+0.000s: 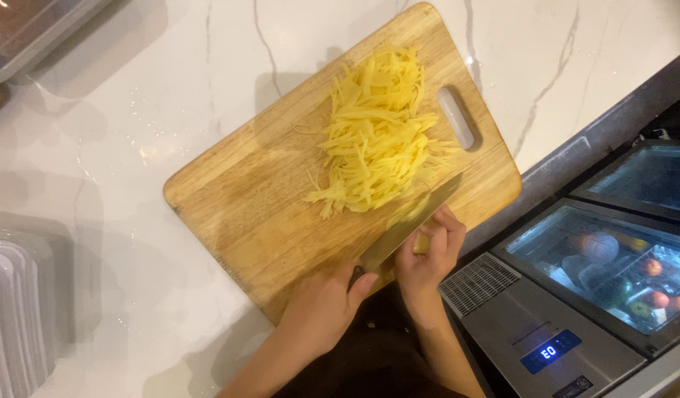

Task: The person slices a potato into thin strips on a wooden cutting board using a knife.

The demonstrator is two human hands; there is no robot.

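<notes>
Two hands mid-slice: my left hand (321,306) grips the knife (414,217), my right hand (428,256) pinches a yellow stub (422,242); the next cut, I judge, needs tucked fingertips.

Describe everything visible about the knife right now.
The broad-bladed steel kitchen knife lies slanted across the near right part of the pale wooden cutting board, its tip toward the pile of thin yellow strips. The left hand covers its handle; the right hand steadies a small yellow piece against the blade.
</notes>
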